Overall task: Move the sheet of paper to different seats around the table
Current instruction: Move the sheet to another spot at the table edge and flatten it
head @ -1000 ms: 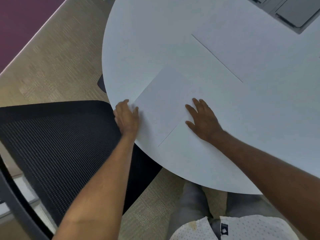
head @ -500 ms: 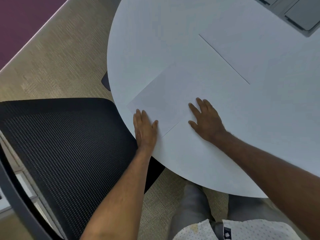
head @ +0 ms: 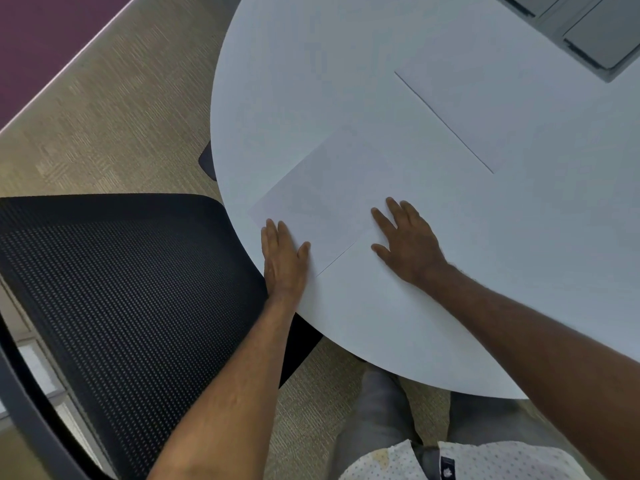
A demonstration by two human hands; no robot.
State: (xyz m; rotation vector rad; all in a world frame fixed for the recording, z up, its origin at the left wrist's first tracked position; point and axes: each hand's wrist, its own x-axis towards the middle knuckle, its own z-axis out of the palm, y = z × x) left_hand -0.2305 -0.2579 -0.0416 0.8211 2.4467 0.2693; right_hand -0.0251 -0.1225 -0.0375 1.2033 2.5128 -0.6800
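Note:
A white sheet of paper (head: 332, 188) lies flat on the round white table (head: 346, 64), near its left edge by the black mesh chair (head: 121, 289). My left hand (head: 284, 261) rests flat on the sheet's near-left corner, fingers together. My right hand (head: 408, 244) lies flat with fingers spread, its fingertips on the sheet's right edge and its palm on the table. Neither hand grips the paper.
A second white sheet (head: 512, 109) lies further in on the table. A grey laptop (head: 595, 32) sits at the top right. Beige carpet (head: 104, 116) runs along the left. My legs are under the table's near edge.
My left hand has moved from the table's left rim onto the sheet's near corner. The sheet looks to have slid slightly toward the table edge. The right hand stays put.

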